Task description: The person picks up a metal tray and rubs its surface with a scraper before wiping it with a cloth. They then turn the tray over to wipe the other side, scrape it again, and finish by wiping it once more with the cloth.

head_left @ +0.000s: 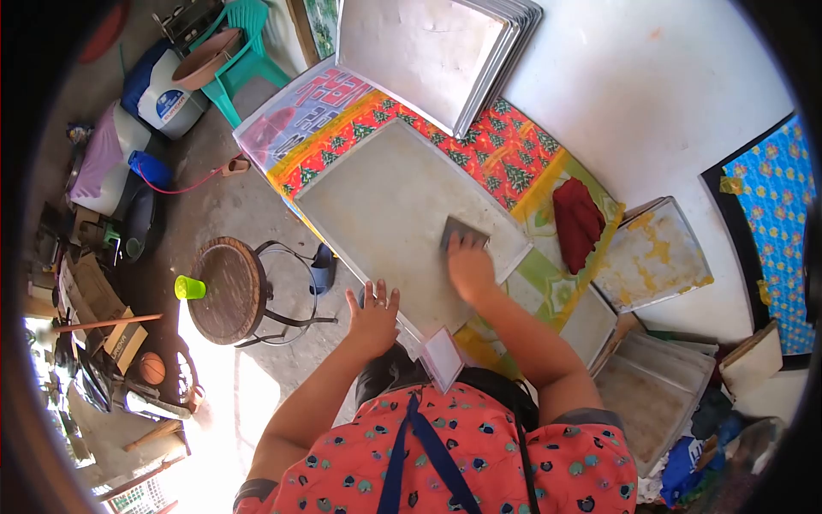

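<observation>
A large flat metal baking tray [377, 188] lies on the covered table in front of me. My right hand [471, 270] is closed on a flat grey rectangular pad [463, 230] and presses it onto the tray's surface toward the right end. Whether the pad is a scraper or an abrasive sheet I cannot tell. My left hand [374, 319] rests at the tray's near edge, fingers spread and holding nothing. To the right of the tray a crumpled dark red cloth [578, 224] lies on the green-patterned table cover.
A stack of metal trays [424, 51] leans against the wall behind the table. A yellow-stained tray [655, 255] and a greyish tray [655, 390] stand at right. On the left are a round wooden stool [229, 291], a lime-green cup [189, 288] and a green plastic chair [244, 51].
</observation>
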Action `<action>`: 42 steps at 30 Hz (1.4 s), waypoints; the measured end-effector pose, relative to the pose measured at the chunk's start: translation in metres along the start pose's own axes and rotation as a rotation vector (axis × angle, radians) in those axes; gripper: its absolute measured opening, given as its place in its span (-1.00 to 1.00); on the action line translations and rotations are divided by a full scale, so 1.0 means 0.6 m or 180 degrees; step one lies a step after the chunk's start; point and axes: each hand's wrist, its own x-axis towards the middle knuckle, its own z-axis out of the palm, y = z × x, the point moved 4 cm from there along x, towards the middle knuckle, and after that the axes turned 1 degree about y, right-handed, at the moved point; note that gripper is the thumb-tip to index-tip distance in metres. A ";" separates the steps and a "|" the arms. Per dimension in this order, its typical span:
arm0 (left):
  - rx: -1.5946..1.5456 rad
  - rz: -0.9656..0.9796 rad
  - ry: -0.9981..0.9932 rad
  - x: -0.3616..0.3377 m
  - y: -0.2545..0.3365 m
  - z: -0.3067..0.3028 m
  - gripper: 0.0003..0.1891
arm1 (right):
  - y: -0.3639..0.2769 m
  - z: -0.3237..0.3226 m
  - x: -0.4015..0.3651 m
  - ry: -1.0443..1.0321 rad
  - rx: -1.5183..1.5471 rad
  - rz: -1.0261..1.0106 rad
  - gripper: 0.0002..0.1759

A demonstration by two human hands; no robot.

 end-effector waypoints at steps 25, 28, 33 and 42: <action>0.0134 0.0266 -0.0173 0.013 -0.007 0.003 -0.29 | -0.070 0.018 0.164 0.0326 -0.0285 -0.0311 -0.54; 0.0046 0.0336 -0.0124 0.013 -0.005 0.001 -0.34 | -0.071 0.025 0.215 0.0483 -0.0113 -0.0265 -0.54; 0.0391 0.0355 -0.0171 0.023 -0.010 0.023 -0.28 | -0.104 0.051 0.271 0.0009 -0.0299 -0.0343 -0.52; -0.0136 0.0494 -0.0166 0.024 -0.012 0.000 -0.32 | -0.123 0.001 0.209 -0.0112 0.0607 -0.0430 -0.61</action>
